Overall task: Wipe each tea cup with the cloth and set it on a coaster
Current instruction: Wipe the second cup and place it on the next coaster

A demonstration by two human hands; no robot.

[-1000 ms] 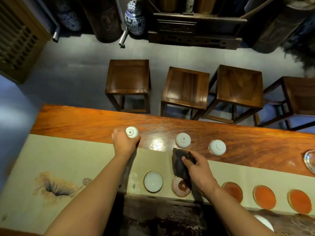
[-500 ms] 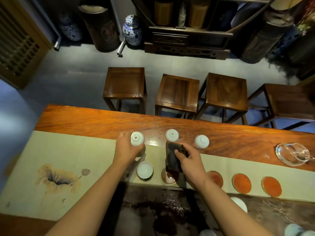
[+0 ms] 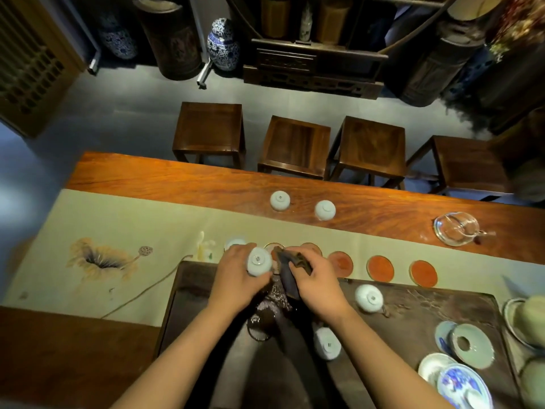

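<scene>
Left hand (image 3: 236, 278) grips an upturned tea cup (image 3: 259, 261) over the dark tray's (image 3: 413, 302) far edge — right hand (image 3: 320, 280) clutches the dark cloth (image 3: 290, 273) beside it; 3 orange coasters (image 3: 380, 267) wait; no writing is legible.

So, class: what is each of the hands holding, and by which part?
The left hand grips an upturned cup round its side. The right hand pinches the dark cloth near its upper end.

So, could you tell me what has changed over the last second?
The left hand has lifted its upturned tea cup off the far wooden table and drawn it back over the tea tray, beside the dark cloth held by the right hand. The other two upturned cups on the wood stayed put.
</scene>
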